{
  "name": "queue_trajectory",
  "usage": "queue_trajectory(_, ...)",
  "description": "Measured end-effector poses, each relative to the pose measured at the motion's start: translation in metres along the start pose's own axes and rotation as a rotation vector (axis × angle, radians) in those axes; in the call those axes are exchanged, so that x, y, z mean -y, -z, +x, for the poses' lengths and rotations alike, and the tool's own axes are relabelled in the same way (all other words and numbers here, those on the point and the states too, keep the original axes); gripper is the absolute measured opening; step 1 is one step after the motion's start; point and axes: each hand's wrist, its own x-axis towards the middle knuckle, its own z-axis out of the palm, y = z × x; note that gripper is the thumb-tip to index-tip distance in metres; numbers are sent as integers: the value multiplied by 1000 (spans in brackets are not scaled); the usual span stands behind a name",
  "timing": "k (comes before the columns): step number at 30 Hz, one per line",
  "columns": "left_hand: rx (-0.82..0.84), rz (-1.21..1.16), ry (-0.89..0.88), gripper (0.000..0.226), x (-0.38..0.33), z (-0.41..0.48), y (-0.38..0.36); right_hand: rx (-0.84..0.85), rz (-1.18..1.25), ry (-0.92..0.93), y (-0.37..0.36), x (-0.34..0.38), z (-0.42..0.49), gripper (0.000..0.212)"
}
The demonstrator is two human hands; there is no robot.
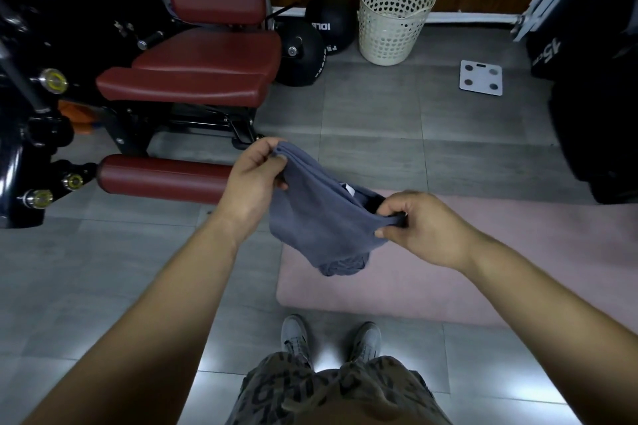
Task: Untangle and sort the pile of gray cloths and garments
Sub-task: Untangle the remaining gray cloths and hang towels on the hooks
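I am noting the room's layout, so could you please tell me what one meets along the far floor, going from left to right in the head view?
Red padded seat → black medicine balls → white perforated basket → white bathroom scale.

The room is rather dim, with a cool, slightly bluish tone. Light comes from above and makes white glare patches on the glossy floor tiles (221, 364) around the gray shoes (295, 335). The black gym machine (24, 148) at the left and the black object (600, 131) at the right edge are so dark that their detail is lost. A soft shadow lies under the red seat (207, 55). The gray cloth (321, 217), with the left hand (253, 179) and the right hand (424, 228) pinching it, is fairly sharp. The patterned shorts (331, 390) at the bottom are blurred. The wide-angle lens bends straight lines near the edges, and the forearms look stretched towards the lower corners.
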Motion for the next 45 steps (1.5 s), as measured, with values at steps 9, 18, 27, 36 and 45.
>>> queue_trajectory(9,-20,70,15,21,9,1,5,-87,-313,238,9,-3,-7,17)
queue_trajectory(18,-131,69,32,22,16,0,8,-195,-546,405,11,-4,-10,14)
queue_trajectory(27,-212,94,6,22,13,-4,9,-264,-552,347,6,-7,-11,17)
queue_trajectory(36,-302,69,19,21,5,-5,6,-327,-436,318,2,-3,-13,18)
queue_trajectory(45,-310,8,89,26,4,-4,7,-360,-180,202,3,-9,-13,14)
